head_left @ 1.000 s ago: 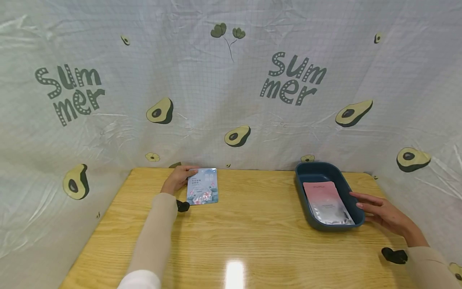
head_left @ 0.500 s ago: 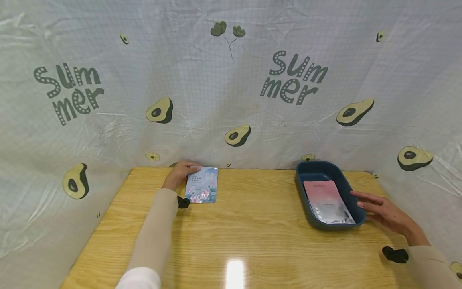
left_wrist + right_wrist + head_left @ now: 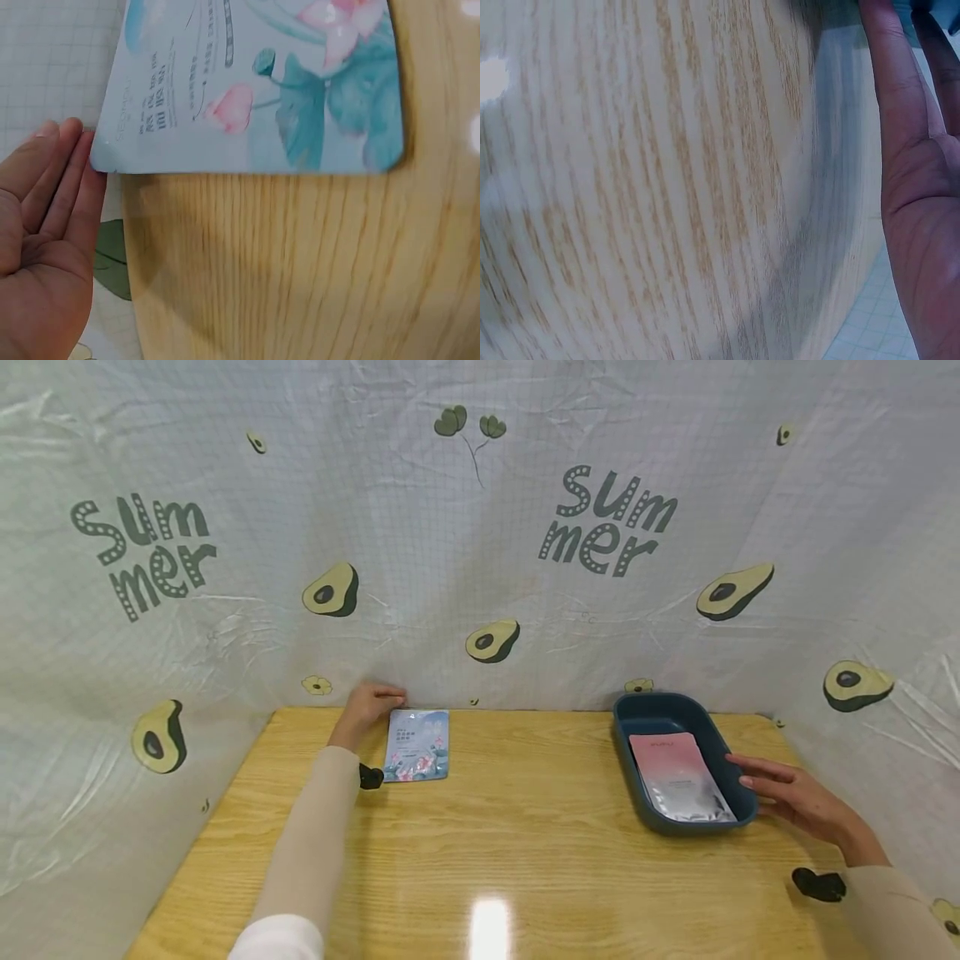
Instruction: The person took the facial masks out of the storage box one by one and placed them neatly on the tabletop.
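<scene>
A light blue sheet mask packet (image 3: 417,745) printed with pink lotus flowers lies at the back left of the wooden table. My left hand (image 3: 367,710) is at its upper left corner, fingers straight and together. In the left wrist view those fingers (image 3: 69,180) come right to the packet's corner, with nothing held. On the right stands a dark blue tub (image 3: 651,818), with a pink and silver packet (image 3: 678,777) lying flat in it. My right hand (image 3: 798,797) touches the tub's right rim with extended fingers. The right wrist view shows those fingers (image 3: 892,60) reaching straight to the tub.
Wood-grain table (image 3: 517,827) spreads between the packet and the tub. A pale sheet (image 3: 420,527) with avocado and lettering prints hangs behind and along both sides, right against the table's back edge. Black wrist straps' parts (image 3: 819,885) show at both wrists.
My left hand has let go of the blue packet's upper left corner and moved slightly back and left. The packet lies flat now. My right hand and the tub have stayed in place.
</scene>
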Demonstrator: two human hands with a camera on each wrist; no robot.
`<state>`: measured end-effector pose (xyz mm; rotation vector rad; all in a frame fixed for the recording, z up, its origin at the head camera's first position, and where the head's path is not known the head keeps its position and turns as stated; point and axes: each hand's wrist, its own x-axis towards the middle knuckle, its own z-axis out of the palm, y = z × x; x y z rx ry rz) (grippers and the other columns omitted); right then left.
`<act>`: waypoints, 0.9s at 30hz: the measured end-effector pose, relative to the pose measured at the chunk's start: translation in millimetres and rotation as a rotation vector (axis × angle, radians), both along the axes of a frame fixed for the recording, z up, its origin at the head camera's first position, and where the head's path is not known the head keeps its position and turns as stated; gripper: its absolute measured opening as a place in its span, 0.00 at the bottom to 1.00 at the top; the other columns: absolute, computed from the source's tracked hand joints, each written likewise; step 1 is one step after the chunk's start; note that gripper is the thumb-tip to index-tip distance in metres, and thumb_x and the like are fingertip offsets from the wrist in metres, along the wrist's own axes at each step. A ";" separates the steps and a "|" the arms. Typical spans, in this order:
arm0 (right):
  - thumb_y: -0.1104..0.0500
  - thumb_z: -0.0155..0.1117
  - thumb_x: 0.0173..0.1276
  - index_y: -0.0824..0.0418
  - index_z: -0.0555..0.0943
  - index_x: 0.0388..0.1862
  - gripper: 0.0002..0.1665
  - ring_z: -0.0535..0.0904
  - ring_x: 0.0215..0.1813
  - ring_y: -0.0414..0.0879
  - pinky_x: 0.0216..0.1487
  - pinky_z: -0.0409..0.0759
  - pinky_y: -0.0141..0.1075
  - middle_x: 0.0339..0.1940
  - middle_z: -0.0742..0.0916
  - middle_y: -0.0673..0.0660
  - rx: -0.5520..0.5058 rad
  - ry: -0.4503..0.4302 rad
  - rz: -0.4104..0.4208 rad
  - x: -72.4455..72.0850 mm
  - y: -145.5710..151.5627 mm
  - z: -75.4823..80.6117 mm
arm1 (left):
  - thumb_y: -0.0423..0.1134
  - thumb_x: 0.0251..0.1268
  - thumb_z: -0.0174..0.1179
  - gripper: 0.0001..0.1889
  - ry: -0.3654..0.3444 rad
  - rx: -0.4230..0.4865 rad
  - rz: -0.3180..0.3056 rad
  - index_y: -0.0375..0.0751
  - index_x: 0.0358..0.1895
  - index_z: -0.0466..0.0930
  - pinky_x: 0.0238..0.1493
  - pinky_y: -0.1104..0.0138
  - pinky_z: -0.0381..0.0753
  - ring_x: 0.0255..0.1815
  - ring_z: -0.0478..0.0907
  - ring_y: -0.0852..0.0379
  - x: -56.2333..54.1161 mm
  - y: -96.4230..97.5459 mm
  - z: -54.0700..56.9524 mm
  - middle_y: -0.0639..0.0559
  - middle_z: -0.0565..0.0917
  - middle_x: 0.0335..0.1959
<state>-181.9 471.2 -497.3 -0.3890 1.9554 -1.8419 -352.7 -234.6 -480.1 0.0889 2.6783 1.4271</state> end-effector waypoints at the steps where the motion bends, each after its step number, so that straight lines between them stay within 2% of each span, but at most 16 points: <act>1: 0.69 0.40 0.84 0.63 0.62 0.80 0.28 0.79 0.63 0.33 0.54 0.85 0.40 0.67 0.78 0.33 0.005 0.005 -0.002 0.0 0.0 -0.2 | 0.33 0.74 0.61 0.14 0.008 -0.001 0.002 0.28 0.56 0.84 0.60 0.57 0.79 0.56 0.80 0.44 0.5 -1.3 2.4 0.35 0.84 0.57; 7: 0.69 0.40 0.84 0.63 0.62 0.80 0.28 0.79 0.63 0.33 0.55 0.84 0.38 0.67 0.78 0.33 0.010 0.026 0.006 -1.2 1.8 -2.5 | 0.34 0.77 0.58 0.15 -0.014 -0.034 -0.032 0.26 0.58 0.82 0.62 0.53 0.79 0.57 0.80 0.40 5.8 -4.7 17.6 0.32 0.80 0.59; 10: 0.69 0.41 0.84 0.64 0.61 0.80 0.28 0.79 0.63 0.33 0.55 0.84 0.37 0.67 0.78 0.34 0.011 0.027 0.004 -1.7 1.9 -2.4 | 0.34 0.77 0.58 0.16 -0.016 -0.082 -0.083 0.26 0.58 0.82 0.62 0.51 0.79 0.58 0.79 0.38 7.4 -1.8 23.5 0.32 0.78 0.60; 13: 0.69 0.41 0.84 0.64 0.61 0.80 0.28 0.79 0.62 0.33 0.55 0.84 0.37 0.67 0.79 0.34 0.002 0.017 0.001 -1.2 2.0 -1.2 | 0.35 0.76 0.60 0.16 0.021 -0.160 -0.155 0.28 0.57 0.83 0.60 0.52 0.81 0.58 0.80 0.39 8.7 7.8 30.0 0.34 0.81 0.59; 18: 0.69 0.42 0.84 0.64 0.61 0.80 0.28 0.80 0.62 0.35 0.55 0.84 0.38 0.66 0.79 0.35 -0.012 0.011 -0.003 -0.2 2.4 1.9 | 0.39 0.75 0.61 0.16 0.089 -0.229 -0.271 0.32 0.57 0.85 0.57 0.53 0.82 0.55 0.83 0.43 10.7 39.8 43.8 0.39 0.87 0.53; 23: 0.68 0.43 0.83 0.64 0.62 0.80 0.28 0.80 0.61 0.34 0.55 0.84 0.38 0.66 0.79 0.34 0.007 0.017 -0.016 0.6 2.1 1.3 | 0.41 0.75 0.62 0.16 0.134 -0.231 -0.388 0.34 0.57 0.85 0.56 0.54 0.82 0.53 0.85 0.47 15.4 83.8 58.5 0.43 0.89 0.51; 27: 0.68 0.43 0.84 0.63 0.61 0.80 0.28 0.80 0.61 0.33 0.55 0.84 0.37 0.66 0.78 0.32 0.036 0.028 -0.009 -1.6 1.5 -1.7 | 0.43 0.75 0.62 0.16 0.150 -0.211 -0.466 0.38 0.57 0.86 0.54 0.58 0.83 0.51 0.85 0.51 19.0 117.1 65.6 0.48 0.89 0.50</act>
